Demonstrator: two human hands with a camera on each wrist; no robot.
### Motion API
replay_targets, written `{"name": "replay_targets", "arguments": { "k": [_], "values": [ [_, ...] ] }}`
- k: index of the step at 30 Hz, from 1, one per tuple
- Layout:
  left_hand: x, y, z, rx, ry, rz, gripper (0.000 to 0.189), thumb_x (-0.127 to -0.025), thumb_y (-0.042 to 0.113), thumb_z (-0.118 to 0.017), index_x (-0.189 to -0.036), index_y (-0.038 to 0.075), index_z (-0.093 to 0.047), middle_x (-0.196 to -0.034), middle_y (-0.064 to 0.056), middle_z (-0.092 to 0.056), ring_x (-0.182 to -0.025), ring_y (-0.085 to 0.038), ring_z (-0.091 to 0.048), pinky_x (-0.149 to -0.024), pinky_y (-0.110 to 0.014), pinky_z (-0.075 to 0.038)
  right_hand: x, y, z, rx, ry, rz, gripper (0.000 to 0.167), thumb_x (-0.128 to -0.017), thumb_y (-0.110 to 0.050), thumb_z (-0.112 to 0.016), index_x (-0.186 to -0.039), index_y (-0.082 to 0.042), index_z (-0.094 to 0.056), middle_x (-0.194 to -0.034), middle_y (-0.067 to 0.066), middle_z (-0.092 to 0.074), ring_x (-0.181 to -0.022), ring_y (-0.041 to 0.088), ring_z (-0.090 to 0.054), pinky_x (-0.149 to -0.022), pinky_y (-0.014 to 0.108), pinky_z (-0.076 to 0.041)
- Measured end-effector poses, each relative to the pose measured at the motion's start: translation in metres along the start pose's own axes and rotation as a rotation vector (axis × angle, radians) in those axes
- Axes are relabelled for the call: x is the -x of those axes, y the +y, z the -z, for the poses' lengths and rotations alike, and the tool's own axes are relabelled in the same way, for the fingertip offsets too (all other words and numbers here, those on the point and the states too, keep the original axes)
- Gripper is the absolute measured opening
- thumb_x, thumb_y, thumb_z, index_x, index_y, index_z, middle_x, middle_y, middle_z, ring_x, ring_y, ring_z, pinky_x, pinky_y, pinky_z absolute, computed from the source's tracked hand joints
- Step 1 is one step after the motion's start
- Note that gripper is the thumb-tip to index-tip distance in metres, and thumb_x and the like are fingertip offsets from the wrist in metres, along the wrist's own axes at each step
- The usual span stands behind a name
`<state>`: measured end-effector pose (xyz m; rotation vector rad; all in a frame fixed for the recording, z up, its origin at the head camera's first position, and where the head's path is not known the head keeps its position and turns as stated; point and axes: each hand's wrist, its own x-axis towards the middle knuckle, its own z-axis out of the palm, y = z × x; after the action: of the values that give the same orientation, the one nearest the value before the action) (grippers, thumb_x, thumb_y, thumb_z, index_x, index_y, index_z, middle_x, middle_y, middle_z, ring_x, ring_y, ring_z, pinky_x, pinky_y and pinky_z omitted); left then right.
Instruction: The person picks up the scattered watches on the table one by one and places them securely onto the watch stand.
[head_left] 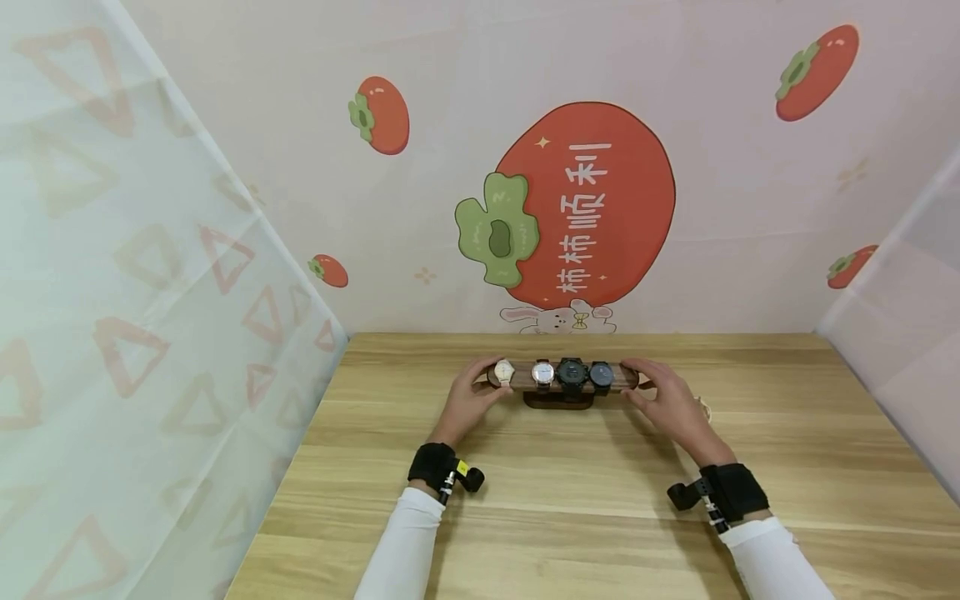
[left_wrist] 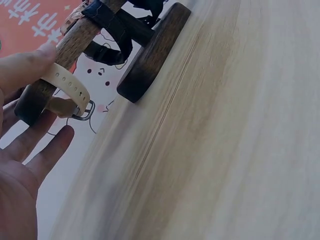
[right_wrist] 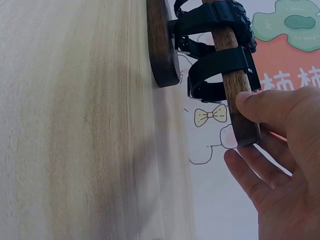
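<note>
A dark wooden watch stand (head_left: 522,377) with a crossbar and a base (head_left: 558,401) stands near the back of the table. Strapped along its bar are a cream watch (head_left: 504,372), a white-faced watch (head_left: 543,372) and two black watches (head_left: 573,374). My left hand (head_left: 470,398) grips the bar's left end beside the cream watch, whose strap and buckle (left_wrist: 72,92) hang below the bar in the left wrist view. My right hand (head_left: 669,404) pinches the bar's right end between thumb and fingers, close to a black strap (right_wrist: 220,67).
The wood-grain table (head_left: 562,500) spreads in front of the stand. Behind it rises a backdrop (head_left: 420,200) printed with persimmons and a rabbit; a patterned side panel (head_left: 172,333) borders the left. A small pale item (head_left: 703,408) shows beside the right hand.
</note>
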<state>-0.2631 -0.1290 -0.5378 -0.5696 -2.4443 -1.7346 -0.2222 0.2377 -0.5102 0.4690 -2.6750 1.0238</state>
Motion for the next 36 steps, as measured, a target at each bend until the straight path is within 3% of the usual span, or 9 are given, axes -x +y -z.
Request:
{"name": "replay_targets", "arguments": {
  "k": [5, 19, 36],
  "values": [
    [0.001, 0.002, 0.003, -0.020, 0.003, 0.008, 0.066, -0.092, 0.010, -0.085, -0.151, 0.003, -0.056, -0.150, -0.016, -0.057, -0.139, -0.038, -0.056, -0.114, -0.050, -0.056, -0.001, 0.001, 0.001, -0.011, -0.017, -0.017, 0.055, -0.097, -0.002, -0.076, -0.149, 0.001, -0.057, -0.141, 0.026, -0.063, -0.128, 0.044, -0.059, -0.097, 0.059, -0.061],
    [0.000, 0.006, 0.006, -0.012, -0.015, 0.029, 0.056, -0.094, 0.005, -0.082, -0.146, 0.010, -0.063, -0.145, -0.013, -0.059, -0.136, -0.034, -0.057, -0.115, -0.047, -0.055, -0.002, 0.003, 0.000, -0.013, -0.018, -0.012, 0.055, -0.097, 0.000, -0.075, -0.148, 0.002, -0.057, -0.140, 0.025, -0.063, -0.130, 0.044, -0.058, -0.097, 0.057, -0.061],
    [-0.002, -0.005, 0.007, -0.004, -0.012, -0.027, 0.055, -0.093, 0.009, -0.084, -0.144, 0.016, -0.066, -0.144, -0.011, -0.061, -0.133, -0.030, -0.060, -0.111, -0.041, -0.059, -0.002, 0.000, 0.002, -0.008, -0.006, -0.003, 0.055, -0.095, 0.000, -0.077, -0.147, 0.002, -0.059, -0.141, 0.026, -0.064, -0.128, 0.045, -0.059, -0.096, 0.059, -0.061]
  ]
}}
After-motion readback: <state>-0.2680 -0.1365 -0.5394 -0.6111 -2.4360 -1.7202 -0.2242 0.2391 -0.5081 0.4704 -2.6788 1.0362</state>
